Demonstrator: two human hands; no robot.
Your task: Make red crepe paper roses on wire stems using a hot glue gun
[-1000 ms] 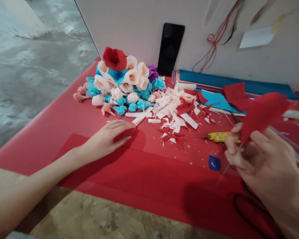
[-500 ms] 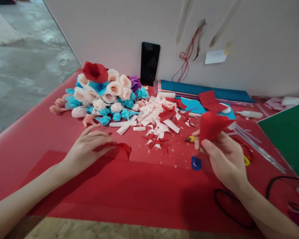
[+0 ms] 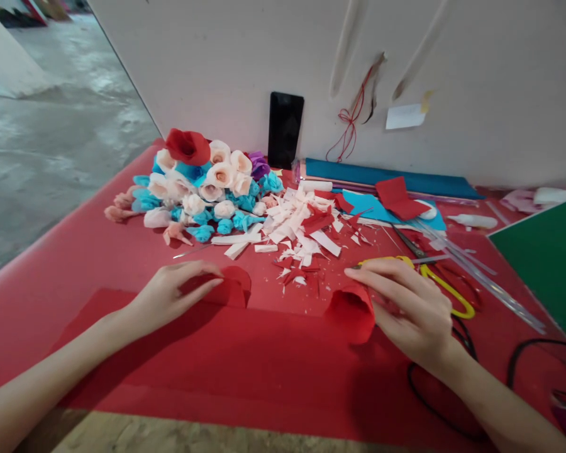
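Note:
My left hand (image 3: 177,286) pinches a curved red paper petal (image 3: 237,284) at its left edge, just above the table. My right hand (image 3: 412,308) is at the red paper cup of a flower (image 3: 351,314), whose hollow end faces me. Its fingers stretch over the cup's upper side, and the thumb is mostly hidden. Under both hands lies a wide red paper sheet (image 3: 245,371). Yellow-handled scissors (image 3: 446,289) lie right behind my right hand, which covers part of them.
Finished paper flowers (image 3: 221,173) are heaped at the left back. White and red paper scraps (image 3: 297,220) spread over the middle. A black phone (image 3: 285,129) leans on the wall. A glue bottle (image 3: 474,221), clear sticks (image 3: 490,274) and a green board (image 3: 547,264) are at right.
My right hand has lowered and turned over, bringing the red paper cup down and left, with its hollow end now showing. The scissors have come into fuller view. My left hand has barely moved.

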